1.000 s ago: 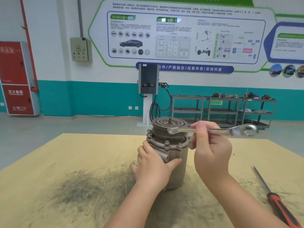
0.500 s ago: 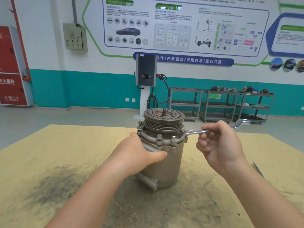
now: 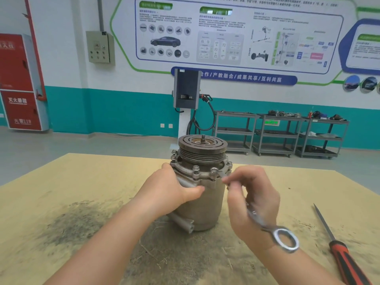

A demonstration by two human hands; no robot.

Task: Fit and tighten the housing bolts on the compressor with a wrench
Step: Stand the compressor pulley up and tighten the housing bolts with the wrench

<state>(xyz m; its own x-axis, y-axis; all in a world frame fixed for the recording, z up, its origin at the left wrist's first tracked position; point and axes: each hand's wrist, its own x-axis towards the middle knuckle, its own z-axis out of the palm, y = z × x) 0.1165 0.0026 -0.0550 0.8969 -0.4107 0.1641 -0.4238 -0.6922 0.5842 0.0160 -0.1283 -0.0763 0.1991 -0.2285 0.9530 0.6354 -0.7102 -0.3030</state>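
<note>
A grey metal compressor (image 3: 202, 204) stands upright on the wooden table (image 3: 82, 182), pulley end up, with several housing bolts (image 3: 195, 168) around its flange. My left hand (image 3: 170, 192) grips the housing's left side just under the flange, thumb across the front. My right hand (image 3: 253, 194) holds a silver combination wrench (image 3: 265, 223). Its open end sits on a front-right flange bolt (image 3: 214, 170). The ring end points toward me, past my wrist, and is blurred.
A red-handled screwdriver (image 3: 337, 247) lies on the table at the right. Dark grime and bits of straw cover the tabletop in front of and left of the compressor. Grey shelf trolleys (image 3: 277, 134) and a charging post (image 3: 186, 108) stand by the far wall.
The wrench dropped from the pulley top to the flange, then swung from pointing right to pointing toward me on a front bolt. My left hand kept its hold on the housing.
</note>
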